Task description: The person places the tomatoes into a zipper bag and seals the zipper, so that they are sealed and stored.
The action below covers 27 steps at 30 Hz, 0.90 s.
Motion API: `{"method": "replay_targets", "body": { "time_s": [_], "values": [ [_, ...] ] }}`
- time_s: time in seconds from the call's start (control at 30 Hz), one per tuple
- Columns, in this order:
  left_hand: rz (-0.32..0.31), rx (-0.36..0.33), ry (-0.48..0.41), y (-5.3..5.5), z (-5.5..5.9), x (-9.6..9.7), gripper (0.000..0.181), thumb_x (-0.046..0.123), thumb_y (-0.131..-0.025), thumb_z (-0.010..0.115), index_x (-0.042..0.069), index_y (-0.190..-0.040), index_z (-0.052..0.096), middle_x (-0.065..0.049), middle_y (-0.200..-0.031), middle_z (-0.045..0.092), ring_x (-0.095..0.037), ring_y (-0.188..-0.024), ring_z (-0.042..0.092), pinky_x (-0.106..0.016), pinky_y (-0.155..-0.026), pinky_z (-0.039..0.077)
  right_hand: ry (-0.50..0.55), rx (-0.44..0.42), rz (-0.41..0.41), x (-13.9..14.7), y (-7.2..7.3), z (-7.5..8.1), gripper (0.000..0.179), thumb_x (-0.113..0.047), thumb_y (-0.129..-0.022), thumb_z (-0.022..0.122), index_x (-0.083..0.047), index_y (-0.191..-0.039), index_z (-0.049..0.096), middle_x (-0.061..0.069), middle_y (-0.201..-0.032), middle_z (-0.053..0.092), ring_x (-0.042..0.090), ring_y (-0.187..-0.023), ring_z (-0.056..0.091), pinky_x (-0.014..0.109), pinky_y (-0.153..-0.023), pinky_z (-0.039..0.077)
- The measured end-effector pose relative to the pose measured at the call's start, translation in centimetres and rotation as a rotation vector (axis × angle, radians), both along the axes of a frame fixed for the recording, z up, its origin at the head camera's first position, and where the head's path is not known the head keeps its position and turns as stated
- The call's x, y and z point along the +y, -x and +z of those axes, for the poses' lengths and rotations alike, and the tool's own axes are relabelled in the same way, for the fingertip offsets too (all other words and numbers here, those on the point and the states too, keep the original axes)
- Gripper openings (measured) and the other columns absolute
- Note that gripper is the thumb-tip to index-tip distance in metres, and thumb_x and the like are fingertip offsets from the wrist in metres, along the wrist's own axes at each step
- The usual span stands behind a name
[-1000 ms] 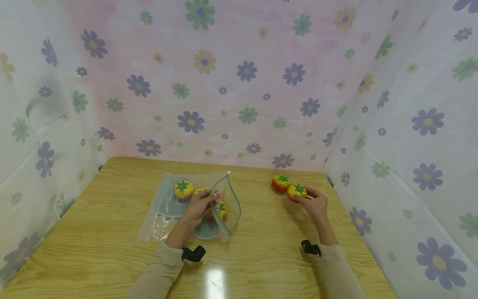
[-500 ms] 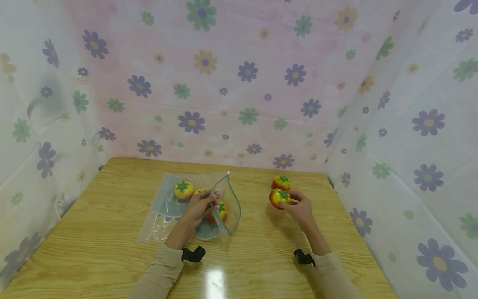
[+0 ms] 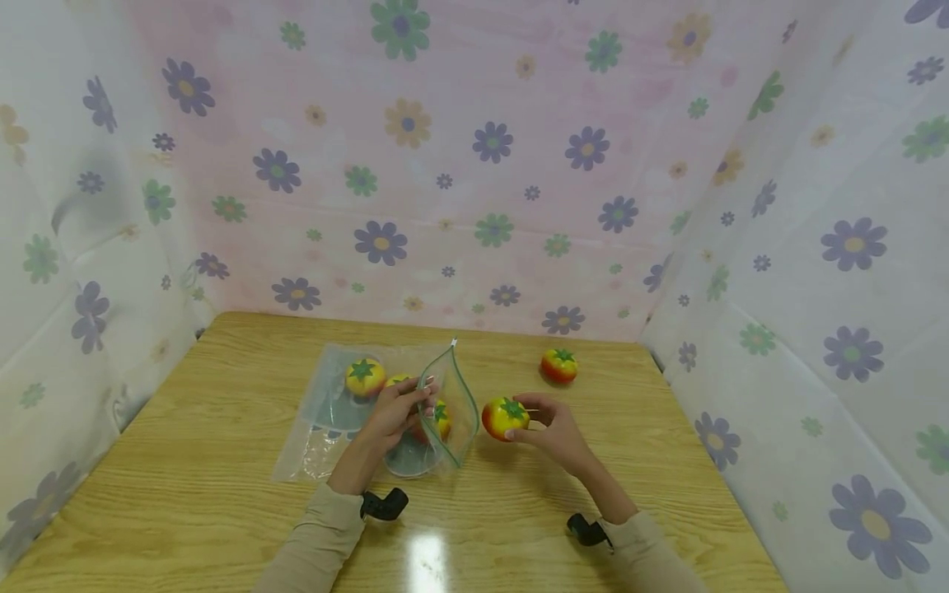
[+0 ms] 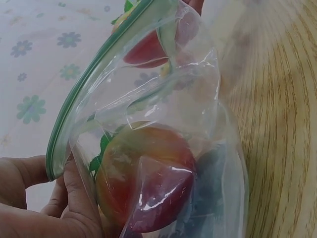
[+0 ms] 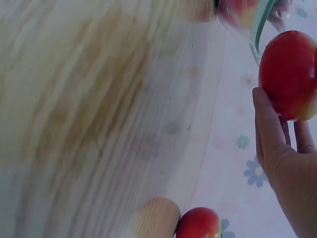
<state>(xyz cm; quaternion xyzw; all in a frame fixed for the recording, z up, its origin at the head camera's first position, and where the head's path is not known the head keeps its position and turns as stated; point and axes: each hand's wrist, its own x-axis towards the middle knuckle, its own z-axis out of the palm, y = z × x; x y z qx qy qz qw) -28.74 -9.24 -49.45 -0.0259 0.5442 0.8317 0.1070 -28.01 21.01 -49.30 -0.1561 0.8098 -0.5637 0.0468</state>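
Note:
A clear zip bag (image 3: 311, 449) with a green seal lies on the table at centre-left, its mouth spread toward the right. Several red-and-yellow toy tomatoes are inside, one of them (image 4: 143, 173) large in the left wrist view. My left hand (image 3: 389, 416) pinches the bag's edge near the seal. With thumb and fingers my right hand (image 3: 556, 432) grips another toy tomato (image 3: 506, 418), held just right of the bag's mouth. In the right wrist view this tomato (image 5: 287, 74) shows its red underside.
One more toy tomato (image 3: 559, 366) sits on the wooden table (image 3: 245, 395) at the back right. Flower-printed sheets (image 3: 445, 206) stand behind the table and along both sides.
My right hand has carried its tomato left and nearer, away from the one at the back right, up to the bag's mouth. The left hand and bag stay in place.

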Motion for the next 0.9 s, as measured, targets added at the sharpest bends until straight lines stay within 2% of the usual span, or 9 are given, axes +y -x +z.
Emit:
{"method": "replay_targets", "body": {
  "time_s": [0.17,0.47,0.6,0.73,0.9],
  "values": [
    [-0.002,-0.006,-0.014,0.0,0.0,0.0,0.041,0.000,-0.104,0.053,-0.011,-0.144,0.047,0.001,-0.098,0.071,-0.005,-0.074,0.062,-0.018,-0.063,0.054,0.029,0.034,0.096,-1.2,-0.4,0.0,0.053,-0.009,-0.085,0.083,-0.005,-0.134,0.062,0.015,-0.136,0.062,0.034,-0.122,0.061,0.037,-0.105,0.052],
    [0.030,-0.014,-0.004,-0.1,0.0,0.2,0.038,0.000,-0.104,0.054,-0.011,-0.140,0.050,-0.001,-0.098,0.072,-0.006,-0.072,0.064,-0.017,-0.063,0.056,0.144,0.055,0.169,-3.3,-0.7,0.0,0.059,0.000,-0.083,0.083,0.001,-0.137,0.058,0.022,-0.141,0.055,0.028,-0.121,0.060,0.034,-0.095,0.058],
    [0.041,-0.020,0.003,0.0,0.0,0.2,0.038,0.000,-0.104,0.054,-0.010,-0.140,0.052,0.000,-0.097,0.072,-0.005,-0.072,0.063,-0.017,-0.063,0.056,0.155,0.072,0.205,-3.9,-0.7,-0.1,0.058,-0.002,-0.084,0.083,-0.001,-0.137,0.060,0.021,-0.141,0.056,0.025,-0.121,0.061,0.034,-0.093,0.059],
    [0.040,-0.020,0.007,0.1,0.0,0.2,0.039,0.000,-0.103,0.055,-0.009,-0.141,0.052,0.001,-0.097,0.072,-0.004,-0.071,0.063,-0.016,-0.063,0.056,0.159,0.085,0.237,-4.4,-0.5,-0.4,0.058,-0.002,-0.086,0.081,0.003,-0.138,0.058,0.024,-0.142,0.055,0.026,-0.120,0.062,0.035,-0.093,0.059],
    [0.030,-0.015,0.019,0.2,0.0,0.2,0.040,0.000,-0.103,0.055,-0.009,-0.142,0.051,0.001,-0.100,0.072,-0.004,-0.071,0.063,-0.016,-0.064,0.056,0.128,0.065,0.241,-5.1,-0.5,-0.7,0.060,-0.001,-0.086,0.080,0.008,-0.139,0.055,0.026,-0.141,0.055,0.032,-0.119,0.063,0.033,-0.094,0.058]
  ]
}}
